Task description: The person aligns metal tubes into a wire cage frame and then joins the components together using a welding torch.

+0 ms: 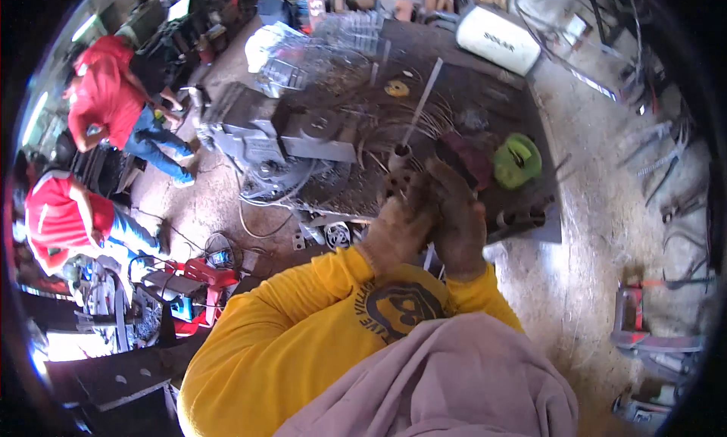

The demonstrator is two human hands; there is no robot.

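Note:
My left hand (pixel 397 229) and my right hand (pixel 460 217) are pressed close together at the near edge of a dark workbench (pixel 485 88). The fingers of both are bent inward around something mostly hidden between them. Just beyond my left fingers shows a brownish metal piece with several round holes (pixel 397 182). Behind it a short metal tube (pixel 399 157) stands up, and a long thin pale rod (pixel 424 100) slants up and away from there. Whether these parts are joined I cannot tell. To the right of my hands sits a bright green plastic container (pixel 518 161).
A large bench vise (pixel 280 138) stands left of my hands. Thin wire or rods (pixel 424 123), a yellow ring (pixel 396 88) and clear plastic bottles (pixel 352 32) lie on the bench. A white cylinder (pixel 498 39) is at the back right. Two people in red shirts (pixel 106 92) are at the left.

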